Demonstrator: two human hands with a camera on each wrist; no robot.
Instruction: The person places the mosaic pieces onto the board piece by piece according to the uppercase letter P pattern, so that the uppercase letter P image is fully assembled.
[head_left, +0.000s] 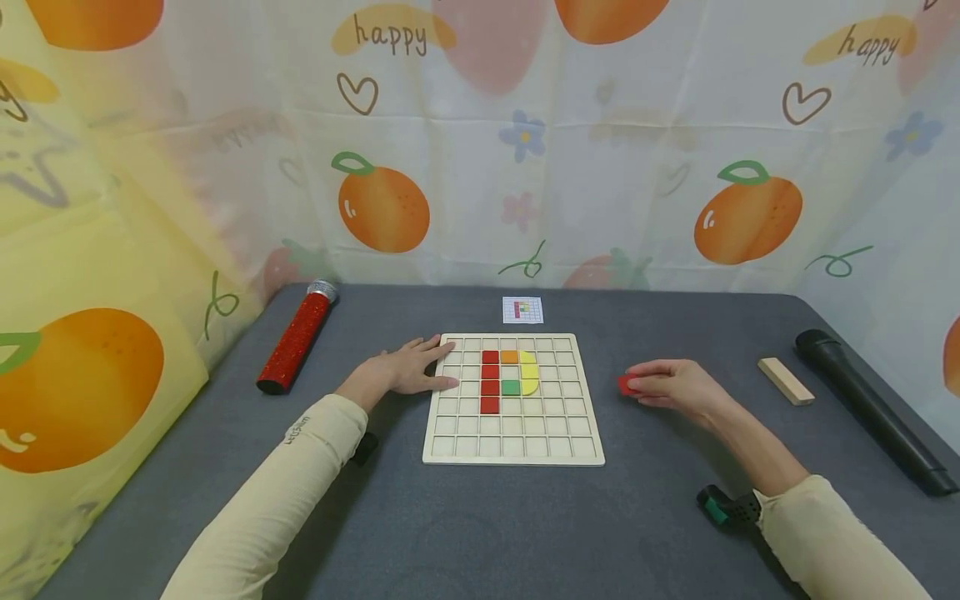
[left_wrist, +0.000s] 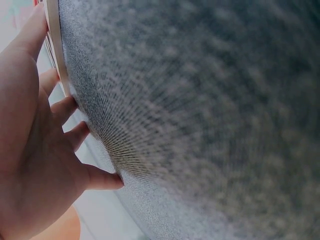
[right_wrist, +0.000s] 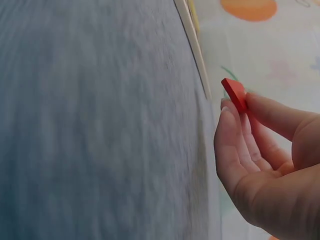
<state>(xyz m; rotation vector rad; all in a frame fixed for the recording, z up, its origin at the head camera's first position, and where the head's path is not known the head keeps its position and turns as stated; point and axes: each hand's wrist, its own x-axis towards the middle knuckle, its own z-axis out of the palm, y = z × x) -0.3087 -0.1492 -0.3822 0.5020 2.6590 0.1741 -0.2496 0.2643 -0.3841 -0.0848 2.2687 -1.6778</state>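
Note:
A pale wooden grid board (head_left: 513, 450) lies in the middle of the table. Set in its squares are a column of several red tiles (head_left: 490, 388), an orange tile (head_left: 509, 357), a green tile (head_left: 511, 387) and yellow pieces (head_left: 529, 372) with rounded outer corners. My left hand (head_left: 408, 367) rests at the board's upper left, thumb and a fingertip touching its edge, the other fingers spread; the left wrist view shows the palm (left_wrist: 45, 150). To the right of the board, my right hand (head_left: 675, 387) pinches a small red tile (right_wrist: 235, 94) between thumb and fingers, above the table.
A small printed card (head_left: 522, 310) with a coloured grid pattern lies behind the board. A red glittery microphone-shaped object (head_left: 298, 337) lies at the left. At the right are a wooden block (head_left: 785, 382) and a long black tube (head_left: 873, 412). A patterned cloth (head_left: 465, 167) hangs behind the table.

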